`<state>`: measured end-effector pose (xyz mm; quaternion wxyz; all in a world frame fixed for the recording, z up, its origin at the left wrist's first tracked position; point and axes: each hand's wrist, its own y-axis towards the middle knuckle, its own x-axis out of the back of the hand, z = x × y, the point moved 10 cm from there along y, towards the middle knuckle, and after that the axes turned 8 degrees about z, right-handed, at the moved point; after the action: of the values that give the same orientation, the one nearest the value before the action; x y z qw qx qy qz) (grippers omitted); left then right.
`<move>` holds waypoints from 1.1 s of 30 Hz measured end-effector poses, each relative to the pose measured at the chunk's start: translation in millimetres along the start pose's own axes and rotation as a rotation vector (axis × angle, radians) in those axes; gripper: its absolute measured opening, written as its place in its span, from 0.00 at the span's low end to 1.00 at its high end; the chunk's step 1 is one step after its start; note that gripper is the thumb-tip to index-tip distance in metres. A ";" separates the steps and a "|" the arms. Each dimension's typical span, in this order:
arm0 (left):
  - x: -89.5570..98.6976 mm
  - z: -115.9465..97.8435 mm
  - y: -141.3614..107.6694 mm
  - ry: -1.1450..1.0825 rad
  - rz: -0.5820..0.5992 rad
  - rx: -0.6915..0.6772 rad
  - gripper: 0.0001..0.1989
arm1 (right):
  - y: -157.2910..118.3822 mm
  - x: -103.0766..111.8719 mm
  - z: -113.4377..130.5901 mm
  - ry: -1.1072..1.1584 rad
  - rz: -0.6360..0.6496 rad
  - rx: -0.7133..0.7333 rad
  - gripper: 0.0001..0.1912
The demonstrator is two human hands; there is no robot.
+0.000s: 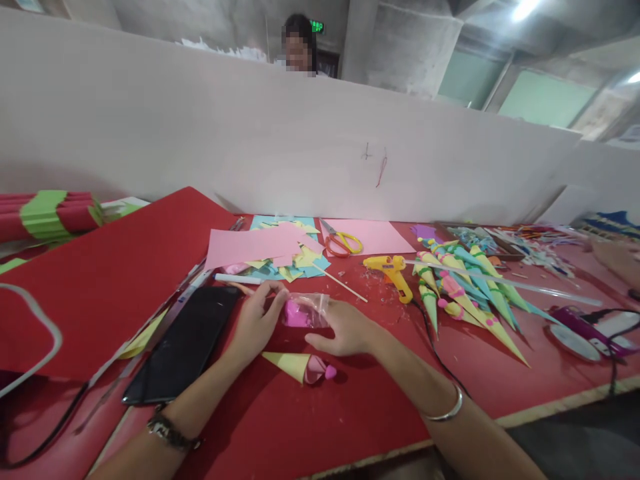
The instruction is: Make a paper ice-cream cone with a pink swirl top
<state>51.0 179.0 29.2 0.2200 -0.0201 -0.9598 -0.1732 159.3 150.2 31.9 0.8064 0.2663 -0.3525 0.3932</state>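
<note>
A small clear plastic bag (300, 315) with soft bright pink material in it is held low over the red table. Thumb and fingers of my left hand (257, 320) are closed on the bag's left edge. At its right side, the fingers of my right hand (347, 327) reach to the bag's mouth, partly seen through the plastic, and the thumb is stretched apart below. Just in front of both hands lies a small yellow paper cone (287, 363) with a pink folded paper top (315, 369) and a pink ball (331, 372) at its tip.
A black phone (187, 343) lies left. Behind are paper scraps (260, 247), scissors (345, 243) and a thin stick (345, 283). A yellow glue gun (393, 273) with its cord and several finished cones (465, 280) lie right. A person (300, 47) is beyond the white partition (280, 147).
</note>
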 end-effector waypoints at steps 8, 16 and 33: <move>0.0 1.8 3.8 -0.020 -0.015 -0.013 0.08 | -0.1 -0.2 -4.3 -0.013 -0.003 0.006 0.33; -4.9 0.7 3.6 -0.081 0.035 -0.041 0.07 | -0.3 5.5 -1.1 -0.015 -0.050 0.015 0.30; -9.6 -10.6 4.8 -0.024 0.040 -0.094 0.07 | -8.5 -1.5 -14.0 -0.093 0.014 0.032 0.34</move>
<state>64.6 180.2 35.5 0.2109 -0.0516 -0.9525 -0.2135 170.7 154.8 21.0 0.7821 0.2945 -0.3850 0.3916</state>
